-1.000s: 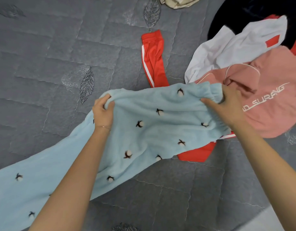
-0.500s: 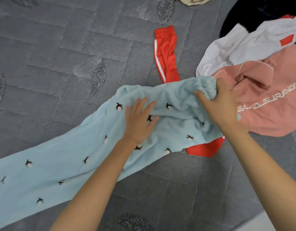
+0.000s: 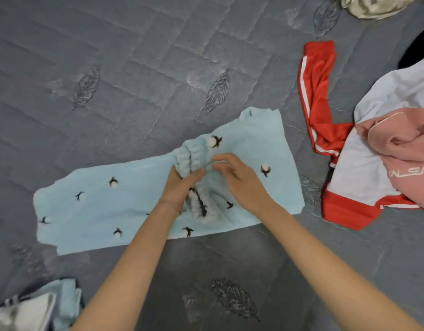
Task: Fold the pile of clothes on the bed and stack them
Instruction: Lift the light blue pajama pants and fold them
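Grey quilted bedcover [image 3: 139, 75], stitched with leaf shapes, fills our view. Across its middle we have the fluffy pale-blue trousers [image 3: 91, 206], dotted with white pompoms and folded over on themselves. Half a second ago they trailed diagonally onto the pile. That pile [image 3: 363, 177] of pink, white and shiny red cloth now lies just beside them at the right. Our left hand [image 3: 180, 187], flat before, grips the ruffled waistband [image 3: 191, 155]; our right hand [image 3: 242, 185] pinches it too.
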`<state>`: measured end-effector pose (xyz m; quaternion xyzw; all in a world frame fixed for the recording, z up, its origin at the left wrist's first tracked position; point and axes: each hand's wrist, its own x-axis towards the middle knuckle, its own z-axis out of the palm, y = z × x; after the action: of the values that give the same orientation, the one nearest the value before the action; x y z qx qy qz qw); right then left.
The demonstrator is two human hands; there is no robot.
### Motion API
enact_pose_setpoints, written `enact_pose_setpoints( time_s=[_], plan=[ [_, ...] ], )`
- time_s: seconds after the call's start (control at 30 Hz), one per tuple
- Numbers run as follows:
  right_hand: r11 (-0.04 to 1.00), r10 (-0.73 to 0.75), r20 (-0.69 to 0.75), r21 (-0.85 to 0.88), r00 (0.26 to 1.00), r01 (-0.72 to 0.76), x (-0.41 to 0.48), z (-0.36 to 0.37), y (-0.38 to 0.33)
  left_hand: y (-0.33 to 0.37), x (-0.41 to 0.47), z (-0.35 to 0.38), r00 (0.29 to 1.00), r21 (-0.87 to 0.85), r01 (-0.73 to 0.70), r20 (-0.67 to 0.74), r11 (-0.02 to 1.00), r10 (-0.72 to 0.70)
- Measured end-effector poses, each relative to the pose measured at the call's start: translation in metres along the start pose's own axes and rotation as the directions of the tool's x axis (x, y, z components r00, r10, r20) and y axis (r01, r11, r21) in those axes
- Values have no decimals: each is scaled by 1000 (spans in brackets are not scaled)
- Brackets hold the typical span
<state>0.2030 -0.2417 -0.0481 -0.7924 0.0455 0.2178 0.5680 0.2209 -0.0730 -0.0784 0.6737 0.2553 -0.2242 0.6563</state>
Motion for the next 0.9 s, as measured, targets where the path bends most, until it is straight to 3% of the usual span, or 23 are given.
enact_pose_setpoints(
  time_s=[0.1, 0.23, 0.4, 0.6, 0.77, 0.83, 0.9],
  plan=[
    [892, -218, -97, -423, 971, 158, 2, 29, 16, -8, -12, -58, 995, 34, -48, -85, 998, 51],
    [767, -111, 21, -634, 994, 99, 6, 64, 27, -10, -26, -144, 963, 47, -97, -247, 994, 105],
    [626, -180, 39, -766, 983, 145, 15, 100, 27, -12, -34, -237, 891, 59, -73, -445, 996, 91],
    [566, -110, 90, -813, 990, 137, 25, 131, 31, -45, -16, -302, 768, 209, -25, -622, 978, 152],
    [575, -183, 13, -809, 983, 118, 31, 136, 33, -55, -7, -316, 622, 240, -98, -743, 966, 248],
    [560, -110, -4, -826, 994, 58, 35, 136, 37, -56, -7, -322, 618, 340, -45, -729, 939, 293],
    [521, 45, 37, -854, 998, 8, 40, 137, 43, -61, -2, -326, 642, 542, 76, -669, 837, 375]
  ],
)
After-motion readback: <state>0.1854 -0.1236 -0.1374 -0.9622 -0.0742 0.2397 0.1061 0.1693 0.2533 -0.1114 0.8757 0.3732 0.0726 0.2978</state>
